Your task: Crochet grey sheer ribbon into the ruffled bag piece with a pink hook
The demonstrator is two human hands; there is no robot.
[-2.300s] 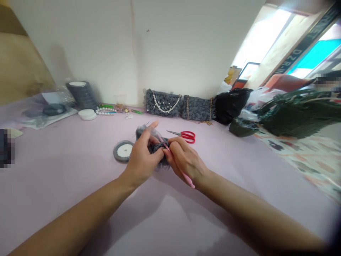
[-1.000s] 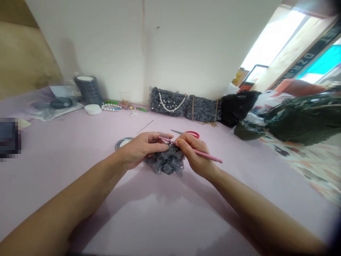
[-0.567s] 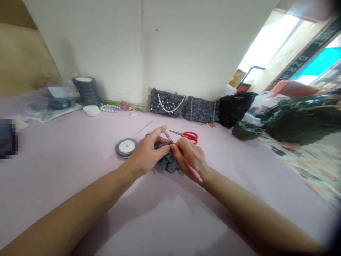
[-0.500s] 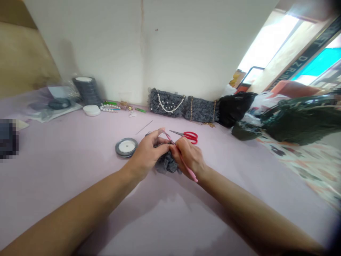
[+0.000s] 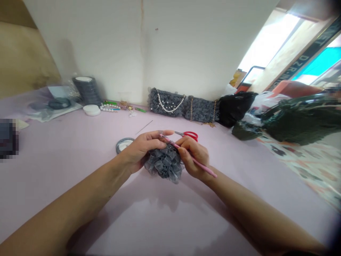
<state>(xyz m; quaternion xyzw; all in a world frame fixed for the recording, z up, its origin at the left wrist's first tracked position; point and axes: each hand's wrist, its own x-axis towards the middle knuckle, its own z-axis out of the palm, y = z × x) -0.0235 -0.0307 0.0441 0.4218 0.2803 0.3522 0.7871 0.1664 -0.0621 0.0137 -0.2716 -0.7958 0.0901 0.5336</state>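
Observation:
My left hand (image 5: 142, 147) grips the upper left edge of a ruffled grey ribbon crochet piece (image 5: 164, 163), its index finger stretched out along the top. In my right hand (image 5: 194, 156) is a pink crochet hook (image 5: 201, 165), held between thumb and fingers, its tip by my left fingers at the top of the piece. Partly hidden behind my left hand lies a spool of grey ribbon (image 5: 123, 144). Red-handled scissors (image 5: 190, 135) rest just beyond my right hand, their blades partly covered by my left fingertip.
A thin metal needle (image 5: 144, 127) lies beyond my left hand. Two grey ruffled bags (image 5: 167, 103) lean on the wall, beside a black plastic bag (image 5: 236, 106). Further left stand stacked ribbon spools (image 5: 86, 92), a white spool (image 5: 92, 110) and a pearl strand (image 5: 109, 107).
The grey piece shows more fully, tilted toward me. My right hand and the hook's handle end have shifted right; my left index finger now extends rightward, and my left hand covers more of the spool.

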